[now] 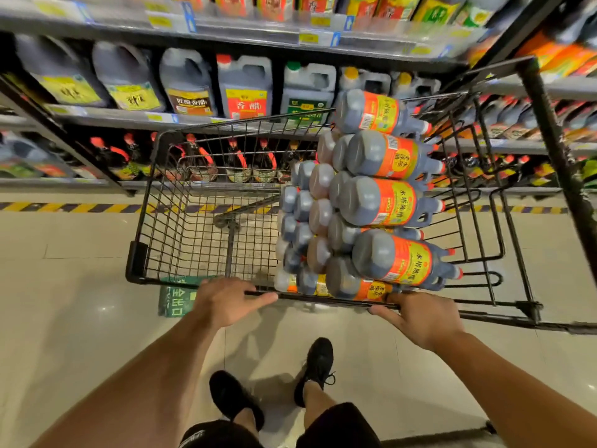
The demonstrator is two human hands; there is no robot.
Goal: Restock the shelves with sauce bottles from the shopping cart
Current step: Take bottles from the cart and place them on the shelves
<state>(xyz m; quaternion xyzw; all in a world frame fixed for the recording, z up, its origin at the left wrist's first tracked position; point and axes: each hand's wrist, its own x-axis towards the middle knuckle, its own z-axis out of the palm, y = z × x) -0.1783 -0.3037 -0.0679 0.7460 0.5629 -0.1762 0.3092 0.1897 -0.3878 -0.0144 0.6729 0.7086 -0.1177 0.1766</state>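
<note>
Gripped the near rim of the black wire shopping cart [137, 257] with left hand [226, 302] and right hand [420, 318], likely risked toppling the dark, orange-labelled plastic sauce bottles [378, 202] stacked sideways along its right side by a sharp shove.

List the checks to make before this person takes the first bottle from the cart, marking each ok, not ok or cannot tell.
1. Shopping cart in front of the shelves: ok.
2. A hand free to pick: not ok; left hand and right hand both grip the cart's near rim.
3. Sauce bottles within reach: ok; they lie stacked on their sides in the cart's right part, the nearest beside the right hand.
4. Stack steady: cannot tell; the top bottles rise above the rim.
5. Shelf gap for these bottles: cannot tell; the jugs stand side by side, and much else is blurred.
</note>
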